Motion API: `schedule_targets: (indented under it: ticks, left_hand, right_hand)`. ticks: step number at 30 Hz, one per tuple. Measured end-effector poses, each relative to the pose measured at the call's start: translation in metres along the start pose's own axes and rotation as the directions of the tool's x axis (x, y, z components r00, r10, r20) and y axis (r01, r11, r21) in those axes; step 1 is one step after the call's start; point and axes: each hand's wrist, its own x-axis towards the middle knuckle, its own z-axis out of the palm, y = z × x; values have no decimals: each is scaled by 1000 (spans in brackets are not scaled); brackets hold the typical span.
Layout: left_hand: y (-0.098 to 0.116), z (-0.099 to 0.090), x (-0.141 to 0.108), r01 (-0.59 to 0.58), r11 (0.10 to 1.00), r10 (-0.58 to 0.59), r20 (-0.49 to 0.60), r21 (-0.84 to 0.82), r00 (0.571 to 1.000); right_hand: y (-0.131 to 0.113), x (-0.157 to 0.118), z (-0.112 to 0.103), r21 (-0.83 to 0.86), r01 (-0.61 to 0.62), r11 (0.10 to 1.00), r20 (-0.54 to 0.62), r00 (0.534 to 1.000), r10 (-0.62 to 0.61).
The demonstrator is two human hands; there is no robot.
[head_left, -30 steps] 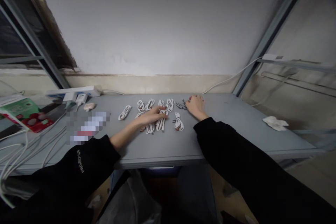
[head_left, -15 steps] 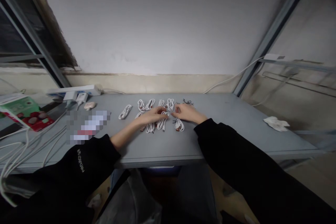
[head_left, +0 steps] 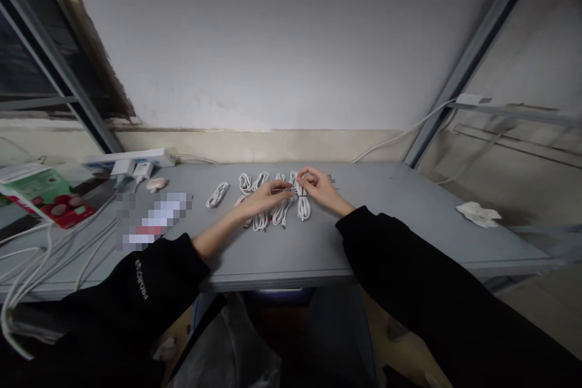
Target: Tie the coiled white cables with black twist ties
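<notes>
- Together, the left hand (head_left: 264, 200) and right hand (head_left: 321, 189) pinch a coiled white cable (head_left: 303, 207) from both sides, keeping its loops bunched.
- That coil lies at the right end of a row of similar coils (head_left: 245, 183) on the grey table (head_left: 386, 218), its thin dark tie (head_left: 301, 191) between the fingertips.

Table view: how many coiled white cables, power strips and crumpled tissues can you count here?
Coiled white cables: at least 5 (the hands may hide more)
Power strips: 1
Crumpled tissues: 1
Total: at least 7
</notes>
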Motion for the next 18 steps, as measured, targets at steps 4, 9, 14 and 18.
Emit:
schedule_targets:
  ticks: [4,9,14,18]
  left_hand:
    - [3,2,-1,-17,986,28,61,-168,998]
    - [4,5,-6,7,974,32,166,-227,986]
    - [9,6,-10,-22,990,50,206,-136,977]
    - [10,5,-9,-77,995,87,152,-70,985]
  right_hand:
    - [-6,-2,6,79,67,995,-137,989,-56]
    - [-19,-9,13,112,156,981,-254,959,-123]
    - [-16,-10,16,76,127,989,-287,953,-100]
    - [-10,-8,14,-76,150,986,-311,936,-167]
